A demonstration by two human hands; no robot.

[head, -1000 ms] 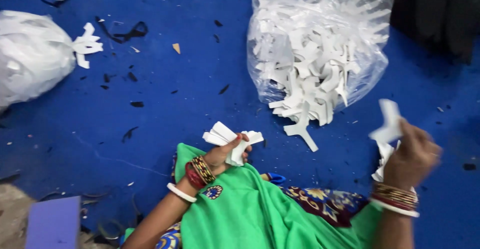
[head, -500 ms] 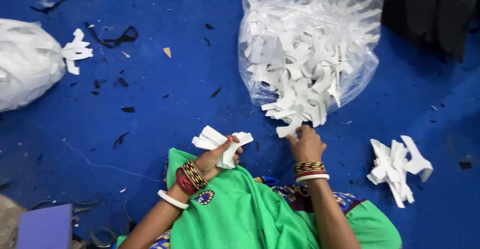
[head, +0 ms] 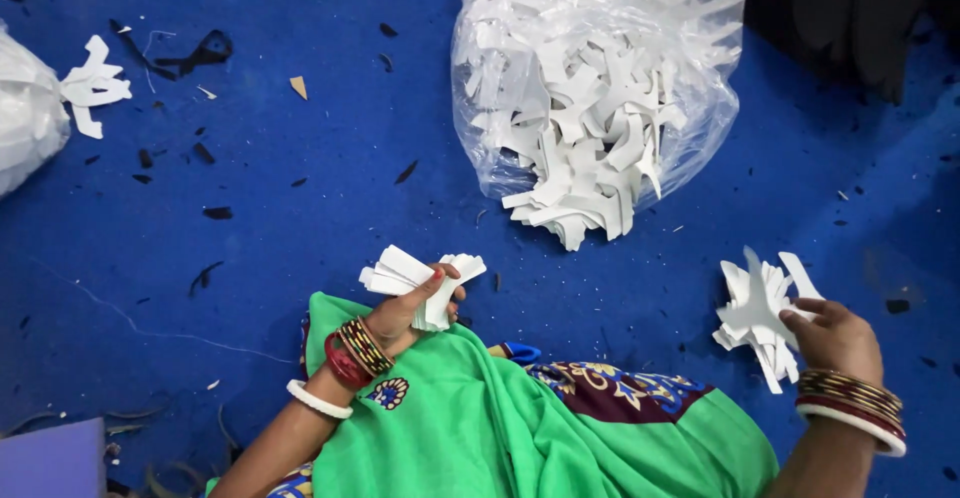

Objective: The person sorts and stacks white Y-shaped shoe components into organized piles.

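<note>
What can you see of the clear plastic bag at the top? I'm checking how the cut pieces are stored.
The clear plastic bag is thin, crinkled and see-through, and lies on its side on the blue floor, its top cut off by the frame. It is stuffed with flat white cut-out pieces with branching arms. Its mouth faces the person, and pieces spill out of it onto the floor. Neither hand touches it.

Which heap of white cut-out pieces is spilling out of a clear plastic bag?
The big heap at top centre, spilling from the clear bag. The left hand holds a small stack; the right hand touches a loose pile.
</note>
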